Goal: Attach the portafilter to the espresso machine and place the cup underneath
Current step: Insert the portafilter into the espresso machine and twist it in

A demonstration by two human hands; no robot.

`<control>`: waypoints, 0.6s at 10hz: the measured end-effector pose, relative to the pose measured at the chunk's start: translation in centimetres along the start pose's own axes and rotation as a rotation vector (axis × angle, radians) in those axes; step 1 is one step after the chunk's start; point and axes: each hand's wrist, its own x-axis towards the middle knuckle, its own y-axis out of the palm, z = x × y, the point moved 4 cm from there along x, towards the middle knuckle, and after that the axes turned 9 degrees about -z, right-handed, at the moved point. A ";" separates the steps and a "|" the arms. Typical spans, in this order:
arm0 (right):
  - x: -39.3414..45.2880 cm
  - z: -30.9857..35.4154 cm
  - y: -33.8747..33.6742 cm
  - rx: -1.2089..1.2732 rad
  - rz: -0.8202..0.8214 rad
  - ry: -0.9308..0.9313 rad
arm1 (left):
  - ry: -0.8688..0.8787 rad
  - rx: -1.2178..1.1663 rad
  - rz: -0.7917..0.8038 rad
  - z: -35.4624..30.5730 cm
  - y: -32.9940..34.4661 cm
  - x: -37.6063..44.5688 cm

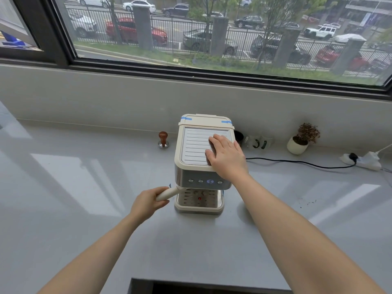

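A cream espresso machine (191, 166) stands on the grey counter under the window. My left hand (148, 201) grips the cream handle of the portafilter (168, 193), which points out to the left from under the machine's head; its basket end is hidden beneath the machine. My right hand (226, 154) lies flat, fingers spread, on the right part of the machine's ribbed top. The drip tray (199, 205) below the head holds no cup. A clear glass cup (257, 143) stands behind the machine to the right, against the wall.
A wooden-handled tamper (163, 140) stands left of the machine. A dark container (238, 136) sits just behind its right side. A small potted plant (302, 139), a black cable (297, 162) and a white power strip (362, 160) lie to the right. The counter edge (191, 282) is near me.
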 end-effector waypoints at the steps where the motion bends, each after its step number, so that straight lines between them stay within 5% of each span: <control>1: 0.0 0.0 0.0 -0.001 -0.004 0.000 | -0.011 -0.021 -0.024 -0.1 0.4 -0.2; 6: 0.1 -0.1 0.0 0.000 -0.010 0.001 | -0.025 -0.068 -0.025 -1.6 1.1 0.1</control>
